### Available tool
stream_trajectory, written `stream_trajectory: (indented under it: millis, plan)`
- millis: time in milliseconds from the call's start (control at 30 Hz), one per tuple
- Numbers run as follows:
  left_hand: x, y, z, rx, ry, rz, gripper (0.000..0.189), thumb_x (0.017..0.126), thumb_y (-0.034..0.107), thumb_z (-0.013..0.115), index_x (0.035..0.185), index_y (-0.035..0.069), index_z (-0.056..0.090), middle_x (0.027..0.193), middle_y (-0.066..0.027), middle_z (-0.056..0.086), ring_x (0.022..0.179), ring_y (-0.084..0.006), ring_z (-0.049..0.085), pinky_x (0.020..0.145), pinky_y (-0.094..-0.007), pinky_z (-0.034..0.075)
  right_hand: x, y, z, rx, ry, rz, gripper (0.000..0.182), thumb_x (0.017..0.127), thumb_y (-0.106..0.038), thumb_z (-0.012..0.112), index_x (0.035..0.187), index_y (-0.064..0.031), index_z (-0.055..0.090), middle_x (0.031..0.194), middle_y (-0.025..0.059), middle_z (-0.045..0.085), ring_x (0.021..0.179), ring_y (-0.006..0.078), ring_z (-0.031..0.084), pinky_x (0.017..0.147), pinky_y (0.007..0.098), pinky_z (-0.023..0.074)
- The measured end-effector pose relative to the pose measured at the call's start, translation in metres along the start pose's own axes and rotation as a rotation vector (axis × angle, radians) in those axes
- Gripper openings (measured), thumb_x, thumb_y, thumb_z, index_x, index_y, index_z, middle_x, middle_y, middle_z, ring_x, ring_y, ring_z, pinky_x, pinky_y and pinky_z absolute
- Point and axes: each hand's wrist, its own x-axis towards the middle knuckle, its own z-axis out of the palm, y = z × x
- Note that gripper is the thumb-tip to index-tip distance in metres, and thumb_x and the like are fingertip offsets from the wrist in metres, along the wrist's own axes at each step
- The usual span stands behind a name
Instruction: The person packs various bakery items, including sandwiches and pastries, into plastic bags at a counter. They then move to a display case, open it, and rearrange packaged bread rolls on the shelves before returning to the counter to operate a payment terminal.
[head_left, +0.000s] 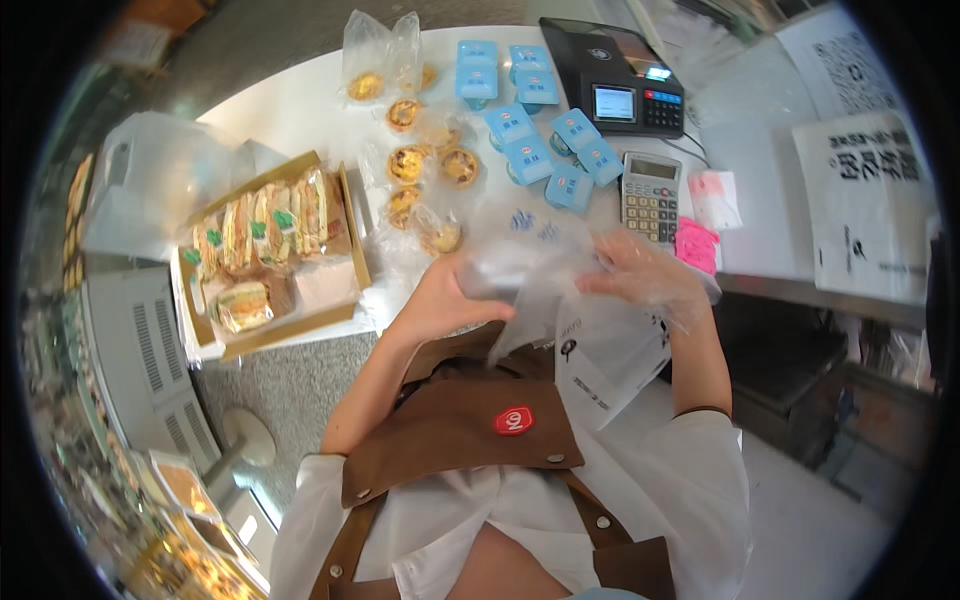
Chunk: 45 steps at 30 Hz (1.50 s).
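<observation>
A translucent plastic bag (525, 247) with blue print lies between my two hands, partly blurred. My left hand (446, 296) is at the bag's left side, thumb apart from the fingers; whether it grips the film is unclear. My right hand (637, 274) pinches the bag's right side, with clear film around its wrist. Below it hangs a white printed plastic bag (607, 352), against the apron. Bagged egg tarts (406, 163) lie beyond my left hand. Several blue-lidded cups (529, 158) stand past the bag. Packed sandwiches (274, 217) fill part of a cardboard tray (292, 341) at left.
A payment terminal (615, 105) stands at the table's far right, with a calculator (651, 196) nearer me. Pink plastic (697, 246) lies beside the calculator. Another translucent bag (150, 180) is behind the tray. A printed white bag (862, 202) rests on the right counter.
</observation>
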Motion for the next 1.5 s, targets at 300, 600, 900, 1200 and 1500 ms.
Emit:
stream_trajectory:
  millis: [300,600,900,1200,1500]
  plan:
    - [0.053,-0.076,0.056,-0.226,0.637,-0.315,0.028,0.085,0.007,0.069,0.111,-0.003,0.063,0.095,-0.0082,0.069,0.079,-0.0143,0.065,0.068,-0.0280,0.053,0.069,0.067,-0.028,-0.162,0.255,-0.216,0.051,0.081,-0.011,0.068,0.129,-0.0052,0.051,0.123,0.0200,0.056,0.118,0.0373,0.051,0.097,0.0420,0.0417]
    - [0.076,-0.093,0.066,-0.311,0.878,-0.355,0.034,0.085,0.010,0.069,0.114,-0.004,0.059,0.102,-0.0106,0.067,0.087,-0.0183,0.065,0.071,-0.0326,0.054,0.062,0.098,-0.010,-0.112,0.333,-0.440,0.047,0.082,-0.007,0.064,0.128,-0.0086,0.053,0.114,0.0172,0.060,0.103,0.0379,0.059,0.086,0.0443,0.0481]
    - [0.073,-0.108,0.060,-0.551,1.025,-0.368,0.036,0.091,0.021,0.065,0.115,-0.004,0.058,0.101,-0.0115,0.066,0.089,-0.0195,0.065,0.075,-0.0335,0.054,0.072,0.119,0.046,-0.333,0.171,-0.323,0.052,0.085,-0.002,0.051,0.136,-0.0161,0.047,0.109,0.0188,0.062,0.102,0.0368,0.059,0.086,0.0443,0.0483]
    - [0.077,-0.113,0.060,-0.213,0.943,-0.297,0.041,0.088,0.013,0.065,0.122,-0.005,0.053,0.109,-0.0136,0.063,0.098,-0.0185,0.061,0.083,-0.0324,0.051,0.056,0.113,0.016,-0.183,0.183,-0.321,0.048,0.087,-0.005,0.055,0.133,-0.0157,0.051,0.111,0.0185,0.063,0.104,0.0355,0.060,0.087,0.0409,0.0480]
    - [0.071,-0.099,0.072,0.543,1.046,-0.082,0.059,0.083,0.006,0.064,0.134,-0.008,0.037,0.120,-0.0306,0.055,0.115,-0.0411,0.054,0.097,-0.0417,0.044,-0.025,0.084,-0.089,0.299,0.532,-0.136,0.026,0.089,-0.012,0.061,0.114,-0.0087,0.064,0.092,0.0073,0.066,0.080,0.0172,0.062,0.079,0.0297,0.0466]
